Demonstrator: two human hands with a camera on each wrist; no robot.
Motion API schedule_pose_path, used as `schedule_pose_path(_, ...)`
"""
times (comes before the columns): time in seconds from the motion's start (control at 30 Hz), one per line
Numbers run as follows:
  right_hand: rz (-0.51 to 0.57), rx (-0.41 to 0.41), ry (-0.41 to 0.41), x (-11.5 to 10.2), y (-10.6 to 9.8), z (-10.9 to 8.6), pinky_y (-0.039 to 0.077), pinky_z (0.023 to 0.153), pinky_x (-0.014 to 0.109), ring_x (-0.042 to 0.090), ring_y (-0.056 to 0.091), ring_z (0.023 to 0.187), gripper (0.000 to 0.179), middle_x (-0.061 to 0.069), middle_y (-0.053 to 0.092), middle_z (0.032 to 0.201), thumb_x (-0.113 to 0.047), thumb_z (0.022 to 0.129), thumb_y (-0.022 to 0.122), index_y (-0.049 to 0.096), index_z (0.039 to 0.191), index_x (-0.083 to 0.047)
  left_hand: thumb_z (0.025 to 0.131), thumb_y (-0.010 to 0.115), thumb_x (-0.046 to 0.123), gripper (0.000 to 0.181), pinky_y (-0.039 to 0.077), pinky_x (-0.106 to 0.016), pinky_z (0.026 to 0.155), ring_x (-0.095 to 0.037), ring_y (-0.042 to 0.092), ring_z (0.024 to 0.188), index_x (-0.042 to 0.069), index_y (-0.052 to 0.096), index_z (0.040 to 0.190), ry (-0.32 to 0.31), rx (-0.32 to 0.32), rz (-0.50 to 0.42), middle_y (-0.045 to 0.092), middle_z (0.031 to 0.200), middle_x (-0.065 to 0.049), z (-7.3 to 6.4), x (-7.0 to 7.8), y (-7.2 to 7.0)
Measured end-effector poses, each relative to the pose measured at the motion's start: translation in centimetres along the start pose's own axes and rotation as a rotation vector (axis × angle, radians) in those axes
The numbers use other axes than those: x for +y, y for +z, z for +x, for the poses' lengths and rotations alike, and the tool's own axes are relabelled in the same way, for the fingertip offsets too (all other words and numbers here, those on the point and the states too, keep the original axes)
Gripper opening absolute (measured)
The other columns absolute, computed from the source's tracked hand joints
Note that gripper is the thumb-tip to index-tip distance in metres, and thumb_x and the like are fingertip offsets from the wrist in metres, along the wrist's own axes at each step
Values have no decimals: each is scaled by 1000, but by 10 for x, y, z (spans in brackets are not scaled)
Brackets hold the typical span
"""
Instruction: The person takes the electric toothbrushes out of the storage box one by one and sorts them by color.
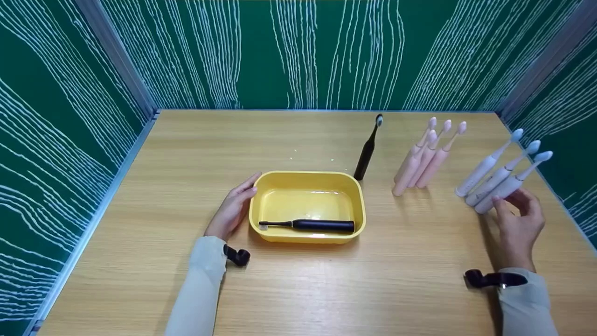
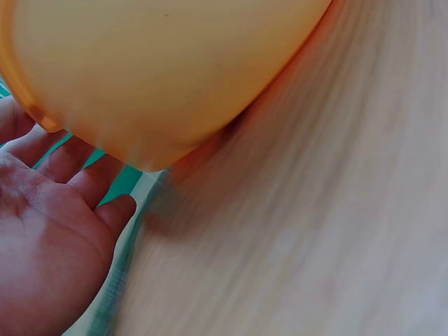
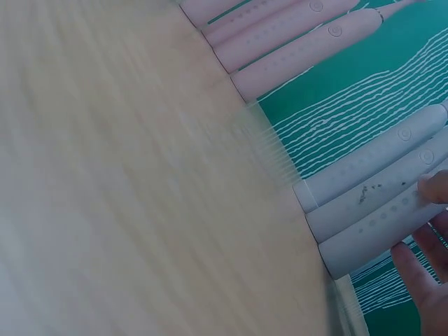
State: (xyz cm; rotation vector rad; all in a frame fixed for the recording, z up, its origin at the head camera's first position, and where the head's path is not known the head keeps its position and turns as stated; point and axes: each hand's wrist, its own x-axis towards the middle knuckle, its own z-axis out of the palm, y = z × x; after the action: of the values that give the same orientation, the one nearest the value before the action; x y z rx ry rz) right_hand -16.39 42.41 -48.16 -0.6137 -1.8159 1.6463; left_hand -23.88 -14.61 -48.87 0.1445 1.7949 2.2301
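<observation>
A yellow plastic basin (image 1: 308,174) sits mid-table with a black electric toothbrush (image 1: 324,226) lying inside along its near wall. My left hand (image 1: 235,206) rests against the basin's left end, its extended fingers (image 2: 98,178) touching the outer wall in the left wrist view. On the right, white electric toothbrushes stand upright in a row. My right hand (image 1: 521,221) pinches the nearest white electric toothbrush (image 1: 501,193) by its handle. In the right wrist view the thumb (image 3: 435,189) lies on the front of this handle and the other fingers reach behind it.
Several pink electric toothbrushes (image 1: 422,163) stand in a cluster left of the white ones. Another black toothbrush (image 1: 366,156) stands upright behind the basin's right corner. Green panels (image 1: 256,56) with white lines enclose the wooden table (image 1: 200,149) at its back and sides.
</observation>
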Motion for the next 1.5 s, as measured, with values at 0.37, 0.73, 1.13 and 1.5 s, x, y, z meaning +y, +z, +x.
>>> schedule_pose_path(0.37,45,-23,47,-10,1,-6,43,99,13,6,51,115,46,-9,56,119,-16,86,70,55,129,-16,98,46,10,51,10,-33,123,-20,16,149,3,34,147,9,-9,-14,26,159,-8,0,0,0)
schedule_pose_path(0.73,28,13,-6,-15,5,-9,46,85,9,6,52,109,46,-8,54,120,-11,86,69,56,129,-15,99,45,10,52,10,-34,123,-21,14,149,2,32,148,16,-21,-20,24,159,-10,0,-1,0)
schedule_pose_path(1.13,50,58,-18,-17,5,-9,44,97,17,6,51,111,47,-8,54,121,-15,87,69,54,131,-17,98,45,9,51,8,-34,123,-20,13,149,4,34,148,-6,-2,-36,25,159,-8,0,1,1)
schedule_pose_path(1.5,-53,175,-200,-18,9,-13,46,94,20,5,54,108,41,-10,57,112,-16,89,67,56,128,-16,98,46,9,51,11,-32,123,-19,16,149,5,35,148,-5,1,-21,26,159,-6,1,1,2)
